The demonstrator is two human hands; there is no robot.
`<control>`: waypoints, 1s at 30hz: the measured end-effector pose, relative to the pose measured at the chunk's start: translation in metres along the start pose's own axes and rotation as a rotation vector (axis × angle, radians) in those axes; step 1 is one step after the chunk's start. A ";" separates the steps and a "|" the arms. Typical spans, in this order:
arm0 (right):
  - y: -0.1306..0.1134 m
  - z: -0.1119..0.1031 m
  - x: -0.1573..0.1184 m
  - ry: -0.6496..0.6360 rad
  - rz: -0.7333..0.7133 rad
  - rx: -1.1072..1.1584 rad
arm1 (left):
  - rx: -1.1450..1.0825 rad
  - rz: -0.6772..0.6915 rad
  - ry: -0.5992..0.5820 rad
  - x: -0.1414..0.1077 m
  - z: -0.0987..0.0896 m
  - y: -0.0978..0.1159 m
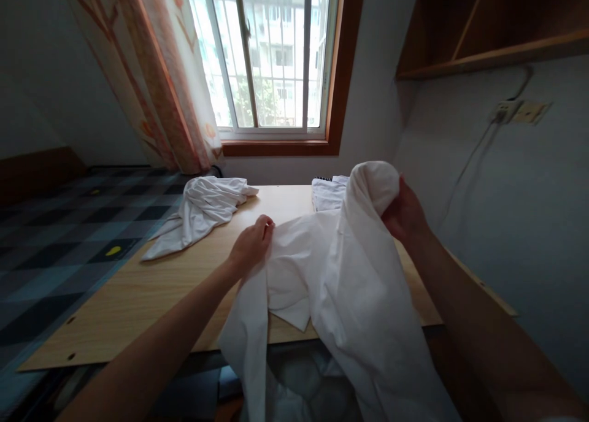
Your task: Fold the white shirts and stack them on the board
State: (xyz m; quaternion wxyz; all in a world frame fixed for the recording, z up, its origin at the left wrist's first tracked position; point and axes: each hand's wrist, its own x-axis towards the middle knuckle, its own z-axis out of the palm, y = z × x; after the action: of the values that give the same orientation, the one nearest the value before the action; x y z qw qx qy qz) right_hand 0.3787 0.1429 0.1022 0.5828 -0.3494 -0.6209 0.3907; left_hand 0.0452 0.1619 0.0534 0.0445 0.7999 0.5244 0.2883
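A white garment (363, 287) hangs between my two hands, over the near edge of the wooden board (170, 287) and down below it. My left hand (253, 244) pinches its upper left part. On the other side my right hand (405, 210) is raised higher and grips a rolled fold of the cloth; some of its fingers are hidden behind the fabric. Another white garment (207, 207) lies crumpled at the board's far left. Behind the held cloth, a folded white item (327, 193) shows partly at the back of the board.
A bed with a checked cover (69, 226) adjoins the board on the left. At the back are a patterned curtain (156, 72) and a barred window (276, 60). A wooden shelf (497, 51) and a socket with a plugged cord (504, 111) are on the right wall.
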 end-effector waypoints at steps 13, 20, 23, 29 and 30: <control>0.103 -0.008 -0.024 0.068 0.433 -0.091 | 0.909 -0.089 -0.008 0.021 -0.125 -0.091; 0.012 -0.068 -0.008 -0.086 0.516 -0.319 | 1.046 -0.196 -0.054 0.007 -0.145 -0.145; -0.034 -0.099 -0.013 -0.271 0.622 -0.399 | 1.043 -0.252 -0.017 -0.001 -0.134 -0.155; -0.075 -0.109 -0.023 -0.168 0.576 -0.306 | 1.019 -0.198 -0.081 -0.003 -0.113 -0.157; -0.076 -0.107 -0.021 -0.034 0.497 -0.254 | 1.012 -0.194 -0.075 -0.003 -0.112 -0.157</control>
State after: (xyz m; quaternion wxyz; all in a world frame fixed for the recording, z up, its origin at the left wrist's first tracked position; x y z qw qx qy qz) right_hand 0.4886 0.0986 0.1620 0.4103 -0.5547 -0.5697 0.4465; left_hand -0.1404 0.2039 0.0863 -0.3028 0.6787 0.6681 -0.0358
